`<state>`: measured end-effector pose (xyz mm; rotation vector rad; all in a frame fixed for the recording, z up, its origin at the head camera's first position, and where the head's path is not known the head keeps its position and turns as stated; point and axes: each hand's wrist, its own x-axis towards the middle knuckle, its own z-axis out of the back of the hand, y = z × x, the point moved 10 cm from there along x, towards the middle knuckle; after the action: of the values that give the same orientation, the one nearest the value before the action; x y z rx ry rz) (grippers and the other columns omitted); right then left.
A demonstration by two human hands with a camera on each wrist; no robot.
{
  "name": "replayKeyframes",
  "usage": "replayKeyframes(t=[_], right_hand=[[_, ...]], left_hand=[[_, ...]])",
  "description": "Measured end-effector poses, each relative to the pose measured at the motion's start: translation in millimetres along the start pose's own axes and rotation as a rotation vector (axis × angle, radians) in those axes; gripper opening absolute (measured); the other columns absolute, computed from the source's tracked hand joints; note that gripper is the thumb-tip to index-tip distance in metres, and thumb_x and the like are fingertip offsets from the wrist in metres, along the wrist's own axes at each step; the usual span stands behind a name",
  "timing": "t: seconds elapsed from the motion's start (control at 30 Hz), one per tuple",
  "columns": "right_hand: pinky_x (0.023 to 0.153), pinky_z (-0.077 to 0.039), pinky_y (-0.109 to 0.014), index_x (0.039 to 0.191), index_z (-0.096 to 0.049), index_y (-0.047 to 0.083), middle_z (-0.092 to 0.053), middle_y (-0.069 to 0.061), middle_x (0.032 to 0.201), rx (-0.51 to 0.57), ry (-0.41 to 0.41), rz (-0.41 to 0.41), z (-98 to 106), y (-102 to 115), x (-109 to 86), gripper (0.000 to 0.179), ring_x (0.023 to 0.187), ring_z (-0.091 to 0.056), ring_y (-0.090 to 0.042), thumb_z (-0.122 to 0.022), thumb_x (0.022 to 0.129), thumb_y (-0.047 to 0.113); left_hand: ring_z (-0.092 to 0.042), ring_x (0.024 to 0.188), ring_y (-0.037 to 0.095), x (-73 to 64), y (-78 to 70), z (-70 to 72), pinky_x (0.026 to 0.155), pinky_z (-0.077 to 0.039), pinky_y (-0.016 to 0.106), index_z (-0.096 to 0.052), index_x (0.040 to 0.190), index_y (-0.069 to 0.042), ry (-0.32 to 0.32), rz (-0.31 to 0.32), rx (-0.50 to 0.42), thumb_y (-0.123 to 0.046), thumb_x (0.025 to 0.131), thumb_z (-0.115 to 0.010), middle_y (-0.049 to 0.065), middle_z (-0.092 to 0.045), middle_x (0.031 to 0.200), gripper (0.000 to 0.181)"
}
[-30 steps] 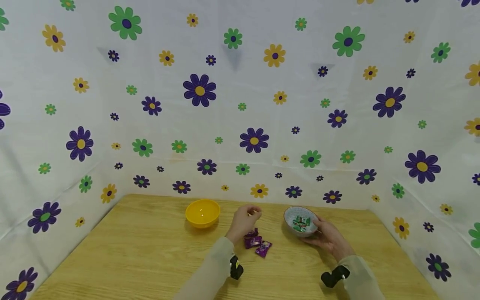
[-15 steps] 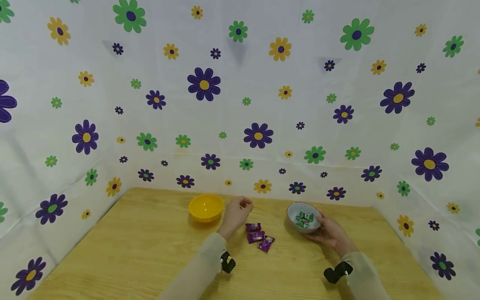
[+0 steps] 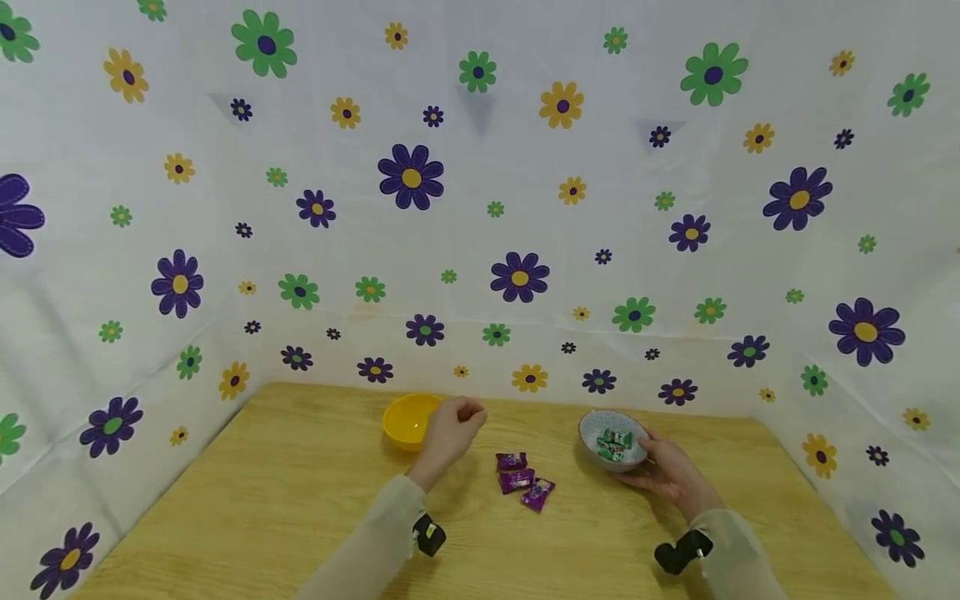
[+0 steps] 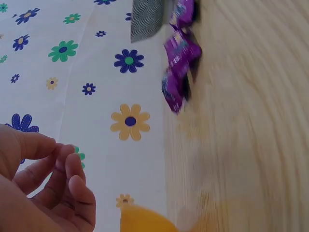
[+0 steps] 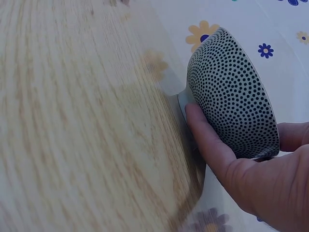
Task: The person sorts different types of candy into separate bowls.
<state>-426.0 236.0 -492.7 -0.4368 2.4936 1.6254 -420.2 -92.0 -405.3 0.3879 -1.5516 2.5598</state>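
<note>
In the head view my left hand [image 3: 450, 433] hovers in front of the yellow bowl [image 3: 401, 423], covering its right side. Its fingers curl loosely toward the thumb, with nothing seen between them in the left wrist view. My right hand [image 3: 670, 477] grips a speckled bowl [image 3: 588, 433] at its right side. In the right wrist view a finger reaches under the dotted bowl's [image 5: 231, 92] foot, close over the table. Green-wrapped candies [image 3: 613, 443] lie inside that bowl. Three purple-wrapped candies [image 3: 516, 481] lie on the table between the hands.
The wooden table [image 3: 285, 500] backs onto a white sheet [image 3: 480, 242] printed with flowers, which also rises along both sides. A black wrist camera [image 3: 429, 535] is strapped at the left cuff and another camera [image 3: 682, 552] at the right.
My left hand has moved left from above the purple candies to in front of the yellow bowl, uncovering them. My right hand keeps holding the speckled bowl in about the same place.
</note>
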Motion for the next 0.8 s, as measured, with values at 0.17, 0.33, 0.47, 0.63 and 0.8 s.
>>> replayKeyframes(t=[0.17, 0.33, 0.47, 0.63, 0.8], right_hand=[[0.087, -0.041, -0.054, 0.146, -0.005, 0.011, -0.009, -0.026, 0.143, -0.029, 0.003, 0.004, 0.7, -0.9, -1.4, 0.051, 0.128, -0.02, -0.041, -0.027, 0.1, 0.015], [0.088, -0.041, -0.053, 0.146, -0.006, 0.012, -0.013, -0.025, 0.141, -0.061, 0.002, 0.009, 0.7, 0.9, -2.9, 0.05, 0.128, -0.022, -0.04, -0.024, 0.1, 0.015], [0.088, -0.04, -0.053, 0.146, -0.005, 0.011, -0.014, -0.026, 0.141, -0.081, -0.003, 0.009, 2.5, 1.8, -4.5, 0.05, 0.127, -0.022, -0.039, -0.025, 0.1, 0.015], [0.091, -0.039, -0.051, 0.146, -0.006, 0.008, -0.015, -0.024, 0.142, -0.129, -0.023, 0.003, 7.8, 4.2, -7.4, 0.052, 0.127, -0.025, -0.038, -0.029, 0.1, 0.017], [0.091, -0.041, -0.044, 0.144, -0.018, 0.006, -0.026, -0.02, 0.14, -0.209, -0.073, 0.023, 16.0, 12.2, -13.0, 0.051, 0.118, -0.04, -0.032, -0.037, 0.098, 0.019]], left_hand=[[-0.052, 0.069, 0.014, -3.1, 7.0, 28.2, 0.063, -0.046, 0.026, -0.067, 0.092, -0.011, -0.096, -0.039, 0.036, -0.021, 0.088, -0.06, -0.002, -0.061, 0.078, 0.013], [-0.053, 0.069, 0.015, -3.4, 21.3, 52.7, 0.063, -0.046, 0.027, -0.068, 0.091, -0.01, -0.156, -0.017, 0.071, -0.021, 0.087, -0.06, -0.001, -0.062, 0.078, 0.014], [-0.055, 0.073, 0.016, -2.8, 37.8, 68.7, 0.065, -0.048, 0.027, -0.069, 0.093, -0.01, -0.195, 0.041, 0.071, -0.021, 0.087, -0.06, 0.001, -0.063, 0.084, 0.015], [-0.055, 0.082, 0.02, -1.9, 52.1, 80.9, 0.07, -0.049, 0.03, -0.067, 0.098, -0.008, -0.207, 0.086, 0.085, -0.018, 0.088, -0.059, 0.005, -0.063, 0.093, 0.016], [-0.049, 0.103, 0.027, 0.2, 60.4, 93.5, 0.086, -0.044, 0.04, -0.064, 0.107, -0.006, -0.225, 0.094, 0.127, -0.011, 0.089, -0.055, 0.011, -0.059, 0.108, 0.02]])
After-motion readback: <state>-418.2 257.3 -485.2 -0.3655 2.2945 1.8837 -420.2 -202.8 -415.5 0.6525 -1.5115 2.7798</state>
